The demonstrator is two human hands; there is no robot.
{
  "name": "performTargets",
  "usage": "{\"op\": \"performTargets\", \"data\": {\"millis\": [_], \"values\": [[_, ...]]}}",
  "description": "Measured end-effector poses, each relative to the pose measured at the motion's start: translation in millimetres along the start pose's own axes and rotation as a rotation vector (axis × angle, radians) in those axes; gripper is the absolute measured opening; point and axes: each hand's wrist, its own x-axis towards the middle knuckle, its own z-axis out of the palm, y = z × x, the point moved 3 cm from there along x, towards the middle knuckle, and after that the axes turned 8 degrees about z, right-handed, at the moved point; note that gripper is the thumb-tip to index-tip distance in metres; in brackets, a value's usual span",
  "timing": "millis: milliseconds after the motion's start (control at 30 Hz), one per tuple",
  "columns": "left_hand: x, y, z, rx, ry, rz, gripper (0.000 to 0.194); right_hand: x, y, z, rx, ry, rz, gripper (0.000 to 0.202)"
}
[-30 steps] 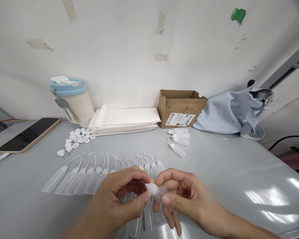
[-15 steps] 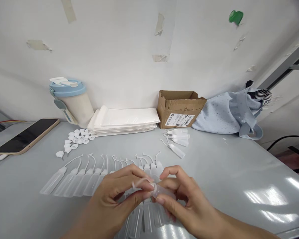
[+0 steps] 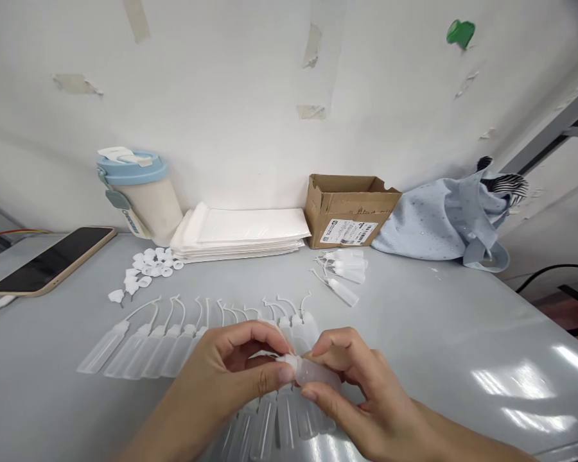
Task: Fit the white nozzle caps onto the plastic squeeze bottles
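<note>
A small translucent squeeze bottle (image 3: 319, 373) is held nearly level above the table. My right hand (image 3: 366, 385) grips its body between thumb and fingers. At its neck, the thumb and forefinger of my left hand (image 3: 236, 369) pinch a white cap (image 3: 289, 363); the cap's strap is mostly hidden by the fingers. Beneath and behind my hands lie rows of similar bottles (image 3: 103, 348) with thin white straps. Some of them are covered by my hands. Loose white caps (image 3: 153, 263) are heaped at the left.
Several more bottles (image 3: 347, 266) lie before a cardboard box (image 3: 354, 210). Along the wall stand a blue-lidded tumbler (image 3: 149, 199), a stack of white envelopes (image 3: 250, 226) and a light blue bag (image 3: 428, 218). A phone (image 3: 52, 262) with a cable rests at the left.
My left thumb and forefinger have shifted onto the cap at the bottle's neck, and the strap that stuck out over my fingers is now mostly hidden. My right hand keeps its hold.
</note>
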Motion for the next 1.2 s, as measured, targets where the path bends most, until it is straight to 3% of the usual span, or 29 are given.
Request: {"op": "performTargets", "data": {"millis": [133,267,333,400,467,567,667,767,833,933,1033,1133,1200], "values": [[0,0,-2.4,0.116,-0.044,-0.095,0.018,0,1,0,-0.005,-0.014,0.025,0.015],[-1,13,1.3,0.302,-0.111,0.191,0.004,4,7,0,0.228,-0.116,0.19,0.02],[-2,18,3.9,0.364,-0.137,0.345,0.01,6,11,1,0.402,-0.198,0.267,0.026],[-4,20,5.1,0.374,-0.151,0.417,0.013,6,13,1,0.51,-0.25,0.296,0.03],[-5,19,4.9,0.345,-0.145,0.403,0.011,5,13,0,0.503,-0.25,0.285,0.031],[-4,15,3.4,0.289,-0.097,0.292,0.005,2,11,-3,0.235,-0.135,0.152,0.021],[-2,10,1.9,0.284,-0.031,0.139,0.012,-1,10,-5,-0.132,0.016,-0.109,0.016],[-3,6,3.0,0.296,-0.06,0.015,0.019,-5,10,-3,-0.352,0.102,-0.366,0.022],[-5,6,4.1,0.313,-0.101,0.021,0.02,-7,9,-3,-0.4,0.116,-0.412,0.022],[-7,11,4.7,0.422,-0.134,0.161,0.015,-4,10,-6,-0.245,0.013,-0.143,0.017],[-9,16,6.9,0.563,-0.162,0.396,0.01,1,12,-4,0.222,-0.203,0.185,0.022],[-11,18,9.7,0.623,-0.171,0.552,0.01,6,11,1,0.583,-0.382,0.331,0.029],[-11,18,10.4,0.611,-0.155,0.53,0.008,8,12,1,0.574,-0.377,0.333,0.027]]}}
